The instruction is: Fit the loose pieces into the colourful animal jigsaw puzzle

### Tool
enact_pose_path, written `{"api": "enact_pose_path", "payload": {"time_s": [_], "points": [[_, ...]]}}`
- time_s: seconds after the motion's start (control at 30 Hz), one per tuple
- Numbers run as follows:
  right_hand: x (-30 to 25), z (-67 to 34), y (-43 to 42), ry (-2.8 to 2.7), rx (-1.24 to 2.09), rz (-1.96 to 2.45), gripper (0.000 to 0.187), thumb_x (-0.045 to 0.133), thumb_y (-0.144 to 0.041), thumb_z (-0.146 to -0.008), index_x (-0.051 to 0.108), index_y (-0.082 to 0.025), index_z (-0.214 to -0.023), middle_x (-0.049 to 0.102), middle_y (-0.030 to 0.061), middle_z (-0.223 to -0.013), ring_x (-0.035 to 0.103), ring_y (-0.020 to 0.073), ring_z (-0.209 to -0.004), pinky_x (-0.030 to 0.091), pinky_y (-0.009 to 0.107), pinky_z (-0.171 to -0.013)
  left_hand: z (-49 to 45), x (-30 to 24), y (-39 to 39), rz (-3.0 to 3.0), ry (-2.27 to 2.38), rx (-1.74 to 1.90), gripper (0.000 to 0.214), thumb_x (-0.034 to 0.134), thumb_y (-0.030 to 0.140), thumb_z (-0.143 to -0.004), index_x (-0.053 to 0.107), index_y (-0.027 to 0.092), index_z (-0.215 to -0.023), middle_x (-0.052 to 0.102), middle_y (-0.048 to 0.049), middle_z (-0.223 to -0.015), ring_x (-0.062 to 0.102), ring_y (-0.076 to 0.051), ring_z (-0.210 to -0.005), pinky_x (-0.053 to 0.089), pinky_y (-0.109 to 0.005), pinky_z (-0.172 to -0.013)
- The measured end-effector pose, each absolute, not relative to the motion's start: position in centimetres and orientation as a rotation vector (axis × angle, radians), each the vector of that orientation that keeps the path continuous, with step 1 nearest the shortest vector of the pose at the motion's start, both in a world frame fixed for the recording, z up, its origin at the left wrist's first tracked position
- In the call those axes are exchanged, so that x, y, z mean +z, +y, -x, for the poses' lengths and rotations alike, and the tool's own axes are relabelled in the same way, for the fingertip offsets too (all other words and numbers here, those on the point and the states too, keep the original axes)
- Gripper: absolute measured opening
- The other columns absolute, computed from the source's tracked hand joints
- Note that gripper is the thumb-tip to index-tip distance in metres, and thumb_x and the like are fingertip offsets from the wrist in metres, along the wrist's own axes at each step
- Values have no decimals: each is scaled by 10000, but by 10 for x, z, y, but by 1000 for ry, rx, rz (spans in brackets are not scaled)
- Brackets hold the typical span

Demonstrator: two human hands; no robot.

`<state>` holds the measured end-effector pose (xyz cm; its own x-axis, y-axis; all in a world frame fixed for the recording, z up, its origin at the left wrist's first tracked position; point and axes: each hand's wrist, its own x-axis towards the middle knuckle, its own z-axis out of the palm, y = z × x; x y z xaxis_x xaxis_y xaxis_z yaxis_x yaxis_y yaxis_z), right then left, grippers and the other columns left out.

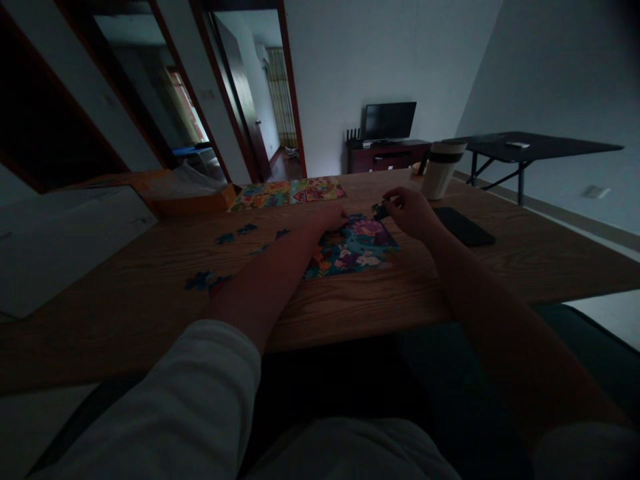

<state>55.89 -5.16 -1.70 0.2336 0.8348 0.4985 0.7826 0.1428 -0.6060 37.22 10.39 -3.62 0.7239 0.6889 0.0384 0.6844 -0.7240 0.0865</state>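
Near the flat, colorful puzzle (353, 245), white rabbits (369, 260) upright, my right hand (411, 212) is pinching a dark piece (378, 212); left hand's (330, 219) grip, can't tell.

My left hand (334, 218) and right hand (411, 212): bare. Left sleeve (195, 393): pale, loosely creased, hemmed near the elbow. Right sleeve (583, 453): pale. Shirt front (360, 453): pale.

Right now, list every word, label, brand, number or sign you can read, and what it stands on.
No text can be read.
White box: faint marks, too small and blurred.
Colourful sheets: any lettering is too blurred.
Puzzle: none legible.
Television: no brand legible.
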Motion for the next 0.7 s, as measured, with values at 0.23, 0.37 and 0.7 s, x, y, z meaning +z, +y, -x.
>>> {"api": "enact_pose_path", "payload": {"time_s": [0.23, 0.37, 0.7], "points": [[-16, -556, -52, -1520, 80, 1643, 239, 583, -224, -888, 688, -135, -1084, 721, 110, -871, 660, 215, -758, 458, 330, -686, -375, -34, 104, -2820, 1144, 78, 282, 591, 231, -954, 773, 174, -1162, 758, -60, -1054, 672, -173, -868, 479, -246, -784], [-14, -554, -53, -1514, 88, 1640, 233, 580, -214, -884, 688, -138, -1076, 721, 107, -867, 660, 211, -756, 463, 331, -696, -372, -32, 98, -2855, 1083, 57, 292, 564, 246, -980, 773, 203, -1180, 749, -54, -1119, 672, -180, -954, 474, -250, -867], [-17, -558, -52, -1527, 67, 1610, 253, 579, -249, -902, 692, -147, -1104, 716, 116, -902, 654, 218, -775, 468, 358, -725, -354, -33, 73, -3045, 962, -189, 557, 313, 494, -1070, 441, 284, -1571, 503, -77, -1525, 516, -296, -1335, 362, -409, -1144]]}}
